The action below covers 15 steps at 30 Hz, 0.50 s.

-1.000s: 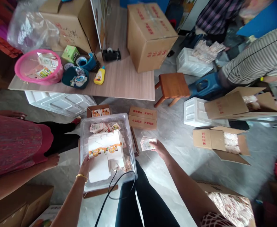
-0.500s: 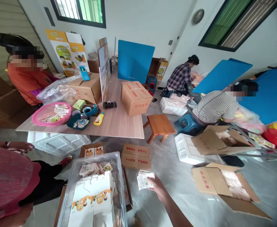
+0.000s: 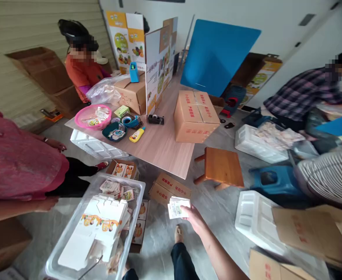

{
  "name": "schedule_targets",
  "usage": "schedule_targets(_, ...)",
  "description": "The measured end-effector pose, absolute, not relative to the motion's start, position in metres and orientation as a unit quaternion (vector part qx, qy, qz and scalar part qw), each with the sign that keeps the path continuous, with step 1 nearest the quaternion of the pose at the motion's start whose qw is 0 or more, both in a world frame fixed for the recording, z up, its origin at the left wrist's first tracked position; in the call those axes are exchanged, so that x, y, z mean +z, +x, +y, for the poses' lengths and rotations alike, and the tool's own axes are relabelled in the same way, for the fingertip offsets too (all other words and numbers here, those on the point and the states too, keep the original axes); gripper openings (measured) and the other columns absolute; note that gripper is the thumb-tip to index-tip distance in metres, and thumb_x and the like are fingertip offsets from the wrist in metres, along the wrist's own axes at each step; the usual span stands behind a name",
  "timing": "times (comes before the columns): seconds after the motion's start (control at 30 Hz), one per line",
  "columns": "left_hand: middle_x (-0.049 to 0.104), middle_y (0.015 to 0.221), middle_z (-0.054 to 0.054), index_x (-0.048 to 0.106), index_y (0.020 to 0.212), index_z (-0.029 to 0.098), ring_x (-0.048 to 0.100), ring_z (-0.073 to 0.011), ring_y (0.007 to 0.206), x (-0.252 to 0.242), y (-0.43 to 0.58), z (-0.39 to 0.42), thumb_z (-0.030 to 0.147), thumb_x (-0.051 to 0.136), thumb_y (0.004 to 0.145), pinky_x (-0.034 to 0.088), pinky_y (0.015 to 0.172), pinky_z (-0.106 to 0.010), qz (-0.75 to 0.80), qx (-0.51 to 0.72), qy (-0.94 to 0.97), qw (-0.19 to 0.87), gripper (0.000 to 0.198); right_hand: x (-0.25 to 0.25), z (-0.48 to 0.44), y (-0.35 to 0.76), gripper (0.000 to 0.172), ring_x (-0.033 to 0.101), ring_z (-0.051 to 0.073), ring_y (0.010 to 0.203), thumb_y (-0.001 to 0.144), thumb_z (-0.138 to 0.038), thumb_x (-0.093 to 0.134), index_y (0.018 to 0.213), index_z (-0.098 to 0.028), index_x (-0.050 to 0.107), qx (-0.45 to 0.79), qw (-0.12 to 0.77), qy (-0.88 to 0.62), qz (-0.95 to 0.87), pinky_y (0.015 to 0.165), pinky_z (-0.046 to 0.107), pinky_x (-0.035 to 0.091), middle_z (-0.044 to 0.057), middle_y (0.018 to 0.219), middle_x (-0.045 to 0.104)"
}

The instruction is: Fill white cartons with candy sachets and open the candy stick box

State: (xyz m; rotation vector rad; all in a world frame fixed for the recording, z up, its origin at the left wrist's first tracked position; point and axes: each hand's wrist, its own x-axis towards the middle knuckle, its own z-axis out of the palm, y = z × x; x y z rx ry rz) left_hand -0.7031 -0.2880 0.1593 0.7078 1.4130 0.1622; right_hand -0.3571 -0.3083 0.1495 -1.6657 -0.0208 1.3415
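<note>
Right hand (image 3: 192, 217): grasping stacked flat white printed packets (image 3: 177, 209).
To its left, clear rectangular plastic tub (image 3: 135, 210); left hand apparently out of view, grip cannot be told.

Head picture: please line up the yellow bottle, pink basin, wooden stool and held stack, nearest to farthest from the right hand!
1. Held stack: in the right hand.
2. Wooden stool: ahead, to the right.
3. Yellow bottle: on the table, left of the hand.
4. Pink basin: farther left on the table.
</note>
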Motion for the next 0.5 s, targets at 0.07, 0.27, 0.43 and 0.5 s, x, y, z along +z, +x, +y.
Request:
schedule_targets(0.07, 0.067, 0.13, -0.009, 0.074, 0.107, 0.041, 0.06, -0.0343, 0.129, 0.166, -0.651, -0.31, 0.069, 0.074, 0.075, 0.051, 0.107, -0.053, 0.63, 0.107, 0.278, 0.718, 0.042, 0.167, -0.3, -0.334, 0.057, 0.072, 0.032, 0.102, 0.065, -0.049, 0.082, 0.111, -0.02, 0.068, 0.632, 0.448, -0.63, -0.054, 0.082, 0.043, 0.056, 0.014, 0.111, 0.075)
schedule_targets(0.27, 0.069, 0.13, -0.017, 0.073, 0.121, 0.02, 0.059, -0.0354, 0.133, 0.197, -0.505, -0.251, 0.084, 0.058, 0.078, 0.044, 0.115, -0.05, 0.397, 0.214, 0.081, 0.889, 0.078, 0.21, -0.258, -0.306, 0.046, 0.071, 0.027, 0.098, 0.066, -0.044, 0.087, 0.102, -0.017, 0.073, 0.767, 0.348, -0.506, -0.186, 0.091, 0.039, 0.053, 0.008, 0.103, 0.076)
schedule_targets(0.43, 0.075, 0.119, -0.013, 0.073, 0.119, 0.019, 0.067, -0.0317, 0.12, 0.201, -0.475, -0.187, 0.042, 0.092, 0.066, 0.052, 0.106, -0.041, 0.426, 0.312, 0.146, 0.836, 0.06, 0.195, -0.2, -0.306, 0.047, 0.069, 0.028, 0.099, 0.07, -0.049, 0.08, 0.106, -0.02, 0.07, 0.692, 0.337, -0.585, -0.256, 0.093, 0.041, 0.052, 0.006, 0.1, 0.075)
schedule_targets(0.5, 0.076, 0.116, -0.013, 0.072, 0.118, 0.018, 0.069, -0.0315, 0.116, 0.197, -0.476, -0.169, 0.039, 0.095, 0.061, 0.055, 0.1, -0.039, 0.457, 0.338, 0.153, 0.808, 0.065, 0.189, -0.173, -0.307, 0.049, 0.067, 0.028, 0.1, 0.069, -0.049, 0.08, 0.107, -0.021, 0.067, 0.665, 0.332, -0.606, -0.282, 0.093, 0.041, 0.052, 0.006, 0.102, 0.074)
